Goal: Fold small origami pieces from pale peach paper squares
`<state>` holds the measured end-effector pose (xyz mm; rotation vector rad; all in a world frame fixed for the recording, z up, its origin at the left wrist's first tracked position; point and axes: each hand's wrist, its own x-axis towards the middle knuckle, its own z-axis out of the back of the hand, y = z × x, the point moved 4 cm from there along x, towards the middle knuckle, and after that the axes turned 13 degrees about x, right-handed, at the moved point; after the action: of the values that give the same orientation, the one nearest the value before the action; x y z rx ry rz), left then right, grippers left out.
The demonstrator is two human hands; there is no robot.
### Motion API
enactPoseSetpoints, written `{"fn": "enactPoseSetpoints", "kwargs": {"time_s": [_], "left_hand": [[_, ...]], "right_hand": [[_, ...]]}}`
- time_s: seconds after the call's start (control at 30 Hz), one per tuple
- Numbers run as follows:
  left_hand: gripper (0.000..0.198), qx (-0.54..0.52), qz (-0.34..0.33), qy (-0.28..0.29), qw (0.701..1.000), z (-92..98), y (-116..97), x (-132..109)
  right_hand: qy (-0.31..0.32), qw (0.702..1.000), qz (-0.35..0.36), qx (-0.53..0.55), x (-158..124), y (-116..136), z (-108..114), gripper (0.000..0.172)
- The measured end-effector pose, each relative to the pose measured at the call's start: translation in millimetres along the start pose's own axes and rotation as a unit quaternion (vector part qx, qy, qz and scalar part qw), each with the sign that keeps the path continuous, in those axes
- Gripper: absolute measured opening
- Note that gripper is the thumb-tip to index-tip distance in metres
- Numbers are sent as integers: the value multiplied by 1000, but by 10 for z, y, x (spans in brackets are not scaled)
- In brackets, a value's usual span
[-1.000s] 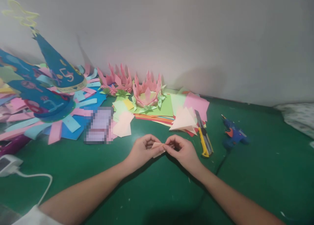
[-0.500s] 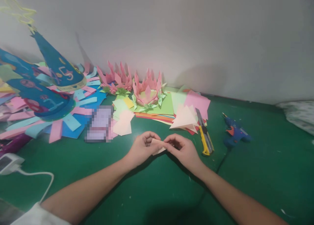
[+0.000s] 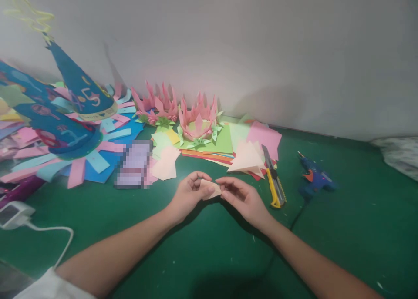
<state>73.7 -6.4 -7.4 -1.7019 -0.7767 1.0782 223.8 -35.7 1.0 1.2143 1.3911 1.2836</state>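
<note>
Between my hands is a small piece of folded pale peach paper (image 3: 209,190), held a little above the green table. My left hand (image 3: 191,193) pinches it from the left, with the thumb on its face and the fingers curled behind. At its right corner, my right hand (image 3: 243,196) grips the paper's tip between thumb and fingertips. To the right of that hand lies a yellow utility knife (image 3: 274,183) with its blade out. Several peach paper sheets (image 3: 246,157) lie behind the hands, beside the knife.
Pink paper crowns (image 3: 197,120) stand on stacked coloured paper (image 3: 225,138) near the wall. Blue cone hats (image 3: 78,81) with paper strips fill the left, next to a blurred phone (image 3: 133,164). A blue glue gun (image 3: 315,177) with a cord lies right. A white cable (image 3: 68,233) crosses lower left.
The folded paper has turned in my fingers and shows more of its face. My right fingers have spread slightly and slid to its right corner. The view has shifted a little.
</note>
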Motion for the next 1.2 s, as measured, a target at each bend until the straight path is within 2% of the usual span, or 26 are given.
{"fn": "enactPoseSetpoints", "kwargs": {"time_s": [0.17,0.3,0.37,0.43,0.57,0.7,0.77,0.93,1.07,1.2], "left_hand": [[31,49,-40,18,998,-20,28,0],[23,175,-128,-17,976,2,23,-8],[26,165,-119,-9,979,-2,42,-3],[33,96,-87,13,991,-15,57,6],[38,-19,-50,17,998,-9,29,13],[35,-73,-31,26,997,-6,28,15],[30,-66,-33,22,997,-2,39,20],[19,-1,-50,-3,999,9,42,25],[20,18,-51,-6,999,-3,33,23],[20,28,-52,3,998,-14,31,21]], "right_hand": [[0,1000,-2,5,6,-1,3,27],[-3,999,0,-47,23,-43,-1,27],[-6,998,-1,-63,27,-58,2,24],[-20,998,9,-54,26,-57,16,22],[-63,997,53,-16,14,-23,52,19],[-35,989,85,-115,16,32,15,5],[-17,976,118,-184,16,73,-13,9],[-22,936,206,-285,-7,144,-28,15],[33,927,205,-311,-23,115,-65,17],[64,933,186,-302,-20,91,-81,14]]}}
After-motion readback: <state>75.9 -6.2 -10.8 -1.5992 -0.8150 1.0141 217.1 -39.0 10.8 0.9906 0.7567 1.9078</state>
